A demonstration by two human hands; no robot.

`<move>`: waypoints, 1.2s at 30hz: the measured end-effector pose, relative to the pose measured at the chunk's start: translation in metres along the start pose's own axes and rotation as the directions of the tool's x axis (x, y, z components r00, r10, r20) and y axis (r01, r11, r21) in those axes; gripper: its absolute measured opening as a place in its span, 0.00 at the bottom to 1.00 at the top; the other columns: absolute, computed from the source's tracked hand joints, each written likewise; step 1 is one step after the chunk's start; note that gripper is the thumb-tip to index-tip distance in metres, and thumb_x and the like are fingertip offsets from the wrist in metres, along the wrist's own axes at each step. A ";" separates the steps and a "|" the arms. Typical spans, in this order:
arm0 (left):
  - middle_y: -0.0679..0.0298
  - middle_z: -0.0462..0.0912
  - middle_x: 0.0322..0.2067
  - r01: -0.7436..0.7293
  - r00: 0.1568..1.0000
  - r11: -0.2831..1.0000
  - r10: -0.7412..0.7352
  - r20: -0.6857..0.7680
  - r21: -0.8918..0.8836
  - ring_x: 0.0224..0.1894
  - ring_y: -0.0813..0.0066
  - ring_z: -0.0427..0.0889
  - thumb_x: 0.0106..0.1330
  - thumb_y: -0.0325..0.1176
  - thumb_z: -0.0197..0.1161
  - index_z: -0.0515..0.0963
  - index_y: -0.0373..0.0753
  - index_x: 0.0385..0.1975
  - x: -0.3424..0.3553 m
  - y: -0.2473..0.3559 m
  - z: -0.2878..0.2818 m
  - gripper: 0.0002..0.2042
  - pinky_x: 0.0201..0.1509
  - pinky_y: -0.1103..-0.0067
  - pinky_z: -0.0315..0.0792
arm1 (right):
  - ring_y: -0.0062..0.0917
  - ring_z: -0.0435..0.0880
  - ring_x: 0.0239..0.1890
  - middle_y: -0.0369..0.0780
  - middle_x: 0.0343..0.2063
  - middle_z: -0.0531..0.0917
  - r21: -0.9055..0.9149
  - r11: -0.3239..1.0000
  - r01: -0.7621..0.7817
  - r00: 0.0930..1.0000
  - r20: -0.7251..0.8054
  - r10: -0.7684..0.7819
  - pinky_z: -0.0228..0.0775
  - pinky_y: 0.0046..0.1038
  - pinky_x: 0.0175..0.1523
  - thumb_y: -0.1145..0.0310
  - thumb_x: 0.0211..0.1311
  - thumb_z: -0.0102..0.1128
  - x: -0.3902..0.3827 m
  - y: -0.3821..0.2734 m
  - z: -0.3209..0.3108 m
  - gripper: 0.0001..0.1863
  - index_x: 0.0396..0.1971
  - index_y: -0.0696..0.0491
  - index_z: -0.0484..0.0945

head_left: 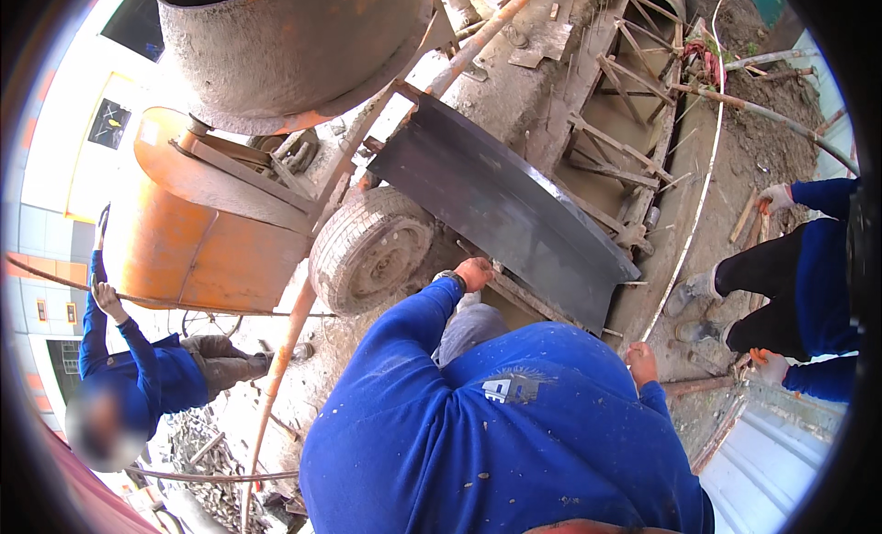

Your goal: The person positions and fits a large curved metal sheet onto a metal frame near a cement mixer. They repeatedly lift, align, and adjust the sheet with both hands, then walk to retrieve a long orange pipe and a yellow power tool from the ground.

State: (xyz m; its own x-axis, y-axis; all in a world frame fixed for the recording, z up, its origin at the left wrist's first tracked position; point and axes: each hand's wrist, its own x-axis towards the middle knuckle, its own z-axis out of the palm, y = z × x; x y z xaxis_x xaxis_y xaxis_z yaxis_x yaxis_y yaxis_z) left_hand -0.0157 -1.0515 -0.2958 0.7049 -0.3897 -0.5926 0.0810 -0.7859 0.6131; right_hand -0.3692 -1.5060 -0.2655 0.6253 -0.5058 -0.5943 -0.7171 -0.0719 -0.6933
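While the curled right hand (pixel 641 362) sits apart from the left hand (pixel 473 274), curled near a metal chute (pixel 514 212) — any grip unclear — the chute lies between mixer drum (pixel 285 56) and timber bracing (pixel 625 152), presumably to guide material across.

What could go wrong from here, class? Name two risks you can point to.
The bare left hand is close to the dark chute, whose edge might scrape or cut it. Past the chute, the trench lies open between wooden braces, so someone stepping close could slip in.
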 end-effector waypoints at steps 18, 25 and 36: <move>0.57 0.90 0.36 -0.003 1.000 1.000 0.003 0.024 0.030 0.36 0.68 0.90 0.66 0.42 0.66 0.83 0.38 0.53 0.003 0.004 0.006 0.20 0.46 0.70 0.81 | 0.23 0.83 0.29 0.41 0.31 0.84 -0.027 0.998 0.059 0.998 0.029 -0.058 0.76 0.28 0.38 0.68 0.65 0.62 0.007 0.020 0.012 0.15 0.46 0.63 0.79; 0.58 0.90 0.36 -0.010 1.000 0.999 0.009 0.028 0.045 0.36 0.70 0.90 0.67 0.41 0.66 0.83 0.37 0.52 0.000 0.006 0.010 0.19 0.45 0.71 0.81 | 0.25 0.84 0.31 0.43 0.33 0.86 -0.018 0.999 0.034 0.999 0.027 -0.033 0.77 0.30 0.39 0.66 0.63 0.65 0.002 0.026 0.017 0.19 0.48 0.64 0.80; 0.53 0.89 0.47 0.044 0.994 0.999 -0.046 0.096 0.032 0.52 0.58 0.87 0.66 0.45 0.65 0.83 0.38 0.54 -0.001 0.019 0.009 0.22 0.58 0.68 0.78 | 0.26 0.85 0.32 0.44 0.32 0.87 -0.041 0.999 0.030 0.999 -0.013 -0.030 0.77 0.31 0.42 0.65 0.62 0.66 -0.005 0.036 0.019 0.19 0.48 0.63 0.80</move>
State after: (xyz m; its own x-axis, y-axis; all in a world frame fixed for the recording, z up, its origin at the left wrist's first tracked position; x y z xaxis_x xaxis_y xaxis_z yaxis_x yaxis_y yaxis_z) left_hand -0.0208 -1.0708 -0.2881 0.6295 -0.3970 -0.6679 0.0887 -0.8173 0.5694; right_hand -0.3924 -1.4894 -0.2948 0.6427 -0.5142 -0.5680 -0.7102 -0.1218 -0.6934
